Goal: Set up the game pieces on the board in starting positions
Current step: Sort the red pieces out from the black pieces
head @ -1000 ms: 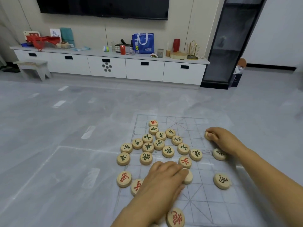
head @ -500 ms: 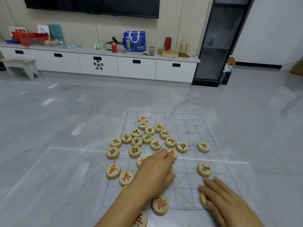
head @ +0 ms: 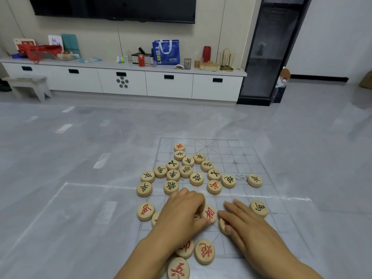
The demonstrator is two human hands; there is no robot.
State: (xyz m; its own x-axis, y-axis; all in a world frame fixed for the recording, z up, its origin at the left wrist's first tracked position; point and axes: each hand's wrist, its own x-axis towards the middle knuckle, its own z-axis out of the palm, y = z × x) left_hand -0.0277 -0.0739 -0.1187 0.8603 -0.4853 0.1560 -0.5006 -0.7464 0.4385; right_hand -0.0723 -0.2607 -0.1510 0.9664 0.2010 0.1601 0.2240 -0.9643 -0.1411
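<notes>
A clear plastic board [head: 237, 154] with a printed grid lies on the grey floor. Round wooden game pieces with green marks [head: 186, 171] cluster on its left-middle part, and red-marked ones [head: 204, 251] lie near me. My left hand [head: 181, 216] is curled palm-down over the near rows, its fingertips gripping a red-marked piece [head: 209, 213]. My right hand [head: 247, 224] lies just right of it, thumb and fingers closed on a pale piece [head: 223, 225] whose face is hidden. Single green pieces [head: 259, 208] sit to the right.
Two pieces [head: 145, 211] lie off the board's left edge. A long white cabinet [head: 169, 85] with a blue bag [head: 166, 51] and clutter runs along the far wall, a small stool [head: 28, 85] at its left, a dark glass cabinet [head: 267, 57] at its right.
My right hand came from the board's far right edge to the near rows with a piece, then slid left beside my left hand. My left hand shifted onto the red-marked piece.
</notes>
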